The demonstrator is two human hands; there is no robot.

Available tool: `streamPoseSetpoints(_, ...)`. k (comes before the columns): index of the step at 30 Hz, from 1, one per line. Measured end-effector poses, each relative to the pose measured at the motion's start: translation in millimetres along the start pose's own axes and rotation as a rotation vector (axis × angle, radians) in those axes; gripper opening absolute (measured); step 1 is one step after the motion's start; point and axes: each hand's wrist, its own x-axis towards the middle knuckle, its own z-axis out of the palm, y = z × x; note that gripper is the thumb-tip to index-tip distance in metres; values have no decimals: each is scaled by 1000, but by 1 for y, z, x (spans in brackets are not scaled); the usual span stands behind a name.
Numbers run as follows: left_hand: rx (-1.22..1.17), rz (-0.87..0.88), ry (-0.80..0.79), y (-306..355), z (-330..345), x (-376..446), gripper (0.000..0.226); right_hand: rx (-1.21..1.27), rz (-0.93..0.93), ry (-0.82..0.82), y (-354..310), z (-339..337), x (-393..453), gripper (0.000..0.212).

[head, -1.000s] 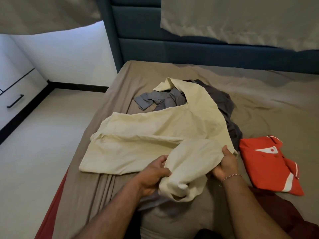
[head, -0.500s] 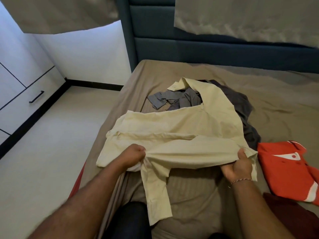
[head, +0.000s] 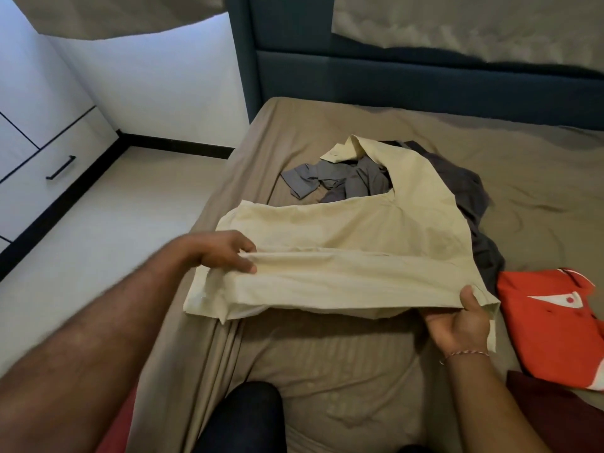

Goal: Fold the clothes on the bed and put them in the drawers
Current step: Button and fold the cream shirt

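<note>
L hand [head: 225, 253] & R hand [head: 459, 322] both pinch the cream shirt's [head: 343, 256] folded edge at 9 & 3 o'clock, red shirt [head: 552, 325] beside R hand on the bed [head: 327, 371].

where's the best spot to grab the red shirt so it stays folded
Take the red shirt by its near folded edge, coming from the right side with the right hand, fingers slid flat underneath. It lies flat, already folded, apart from the cream shirt, so a scoop probably keeps its folds better than a pinch.
</note>
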Motion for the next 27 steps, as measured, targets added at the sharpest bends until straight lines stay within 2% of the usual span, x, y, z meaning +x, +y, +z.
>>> streamPoseSetpoints(2, -91, 28, 59, -9, -15, -1, 15, 15, 0, -1, -3, -1, 3, 42)
streamPoseSetpoints(4, -63, 23, 142, -18, -24, 5, 20, -9, 5, 0, -4, -4, 6, 44)
streamPoseSetpoints(7, 124, -32, 252, -30, -26, 29, 16, -68, 37, 42, 4, -13, 10, 45)
streamPoseSetpoints(11, 407, -209, 254, -41, -13, 55, 47, -155, 74, 168, 9, -29, 17, 38)
streamPoseSetpoints(12, 498, -277, 258, -44, -6, 57, 49, -186, 80, 194, 8, -32, 18, 36)
streamPoseSetpoints(13, 578, -323, 321, -47, 3, 56, 46, -232, 91, 225, 6, -32, 20, 35)
streamPoseSetpoints(14, 589, -336, 464, -50, 18, 53, 42, -297, 108, 254, 5, -33, 19, 33)
streamPoseSetpoints(15, 518, -316, 676, -52, 36, 47, 38, -390, 127, 283, 6, -32, 17, 29)
streamPoseSetpoints(17, 188, -185, 1087, -47, 88, 30, 30, -593, 89, 358, 14, -29, 9, 27)
streamPoseSetpoints(18, -56, -129, 1182, -42, 119, 22, 23, -649, 19, 413, 21, -29, 4, 28)
streamPoseSetpoints(19, -373, -136, 1171, -33, 152, 15, 15, -651, -59, 458, 30, -30, -2, 29)
streamPoseSetpoints(20, -763, -216, 1070, -23, 184, 11, 6, -624, -105, 482, 39, -31, -10, 29)
streamPoseSetpoints(21, -1156, -332, 902, -12, 215, 8, 8, -558, -109, 492, 50, -34, -19, 28)
streamPoseSetpoints(22, -1434, -445, 725, -5, 238, 8, 15, -462, -68, 493, 58, -35, -28, 28)
streamPoseSetpoints(23, -1616, -504, 575, -1, 252, 9, 20, -353, -9, 495, 63, -35, -35, 33)
streamPoseSetpoints(24, -1727, -510, 490, -1, 259, 11, 22, -247, 32, 488, 64, -35, -41, 38)
streamPoseSetpoints(25, -1780, -481, 461, -4, 257, 16, 23, -153, 41, 471, 62, -34, -44, 42)
streamPoseSetpoints(27, -1848, -387, 508, -12, 242, 27, 22, 1, 7, 426, 52, -37, -42, 54)
